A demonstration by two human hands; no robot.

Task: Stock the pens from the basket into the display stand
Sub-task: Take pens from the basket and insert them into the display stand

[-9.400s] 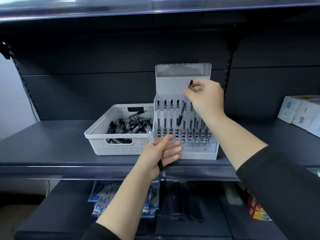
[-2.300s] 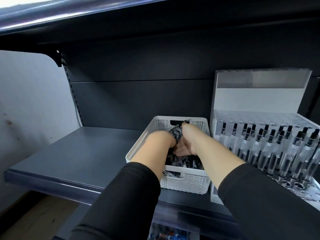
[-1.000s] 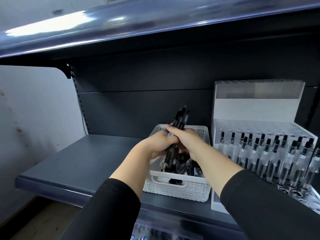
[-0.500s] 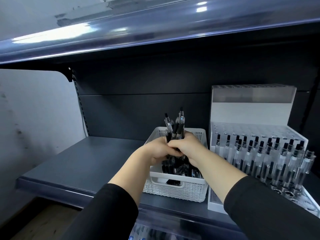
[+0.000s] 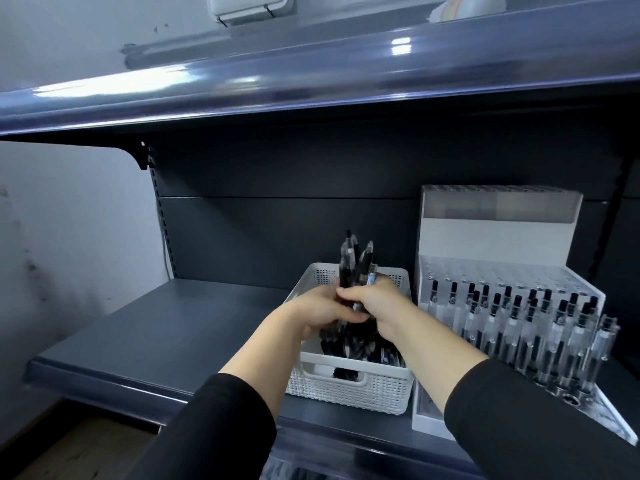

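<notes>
Both hands meet over the white basket (image 5: 349,384) and grasp one bundle of pens (image 5: 356,265) between them. The left hand (image 5: 320,313) wraps its fingers round the bundle from the left, and the right hand (image 5: 375,303) curls round it from the right, so each grip is clenched on the same bunch. The pens stand roughly upright, fanned a little, their tops sticking up above the knuckles and their lower ends hidden behind the hands, down among the loose pens (image 5: 360,348) that lie in the basket.

The pens have clear barrels with black ink tubes inside, black grips and black push-buttons on top; one in the bundle shows a bluish clear section near its clip. Any print on the barrels is too small and blurred to read.

The basket is a white plastic one with a woven pattern on its walls, a perforated upper band and a handle slot in its near wall. It sits on a dark grey shelf (image 5: 156,334), just beside the display stand (image 5: 485,247) on its right.

The stand is white and clear, with a tall back panel and a stepped top full of round holes. Rows of the same clear pens with black caps (image 5: 519,327) stand upright in its front and middle holes; the back rows of holes are bare. The strip across the top of its back panel is blurred, with nothing legible

Both forearms come out of black sleeves (image 5: 519,420)
</notes>
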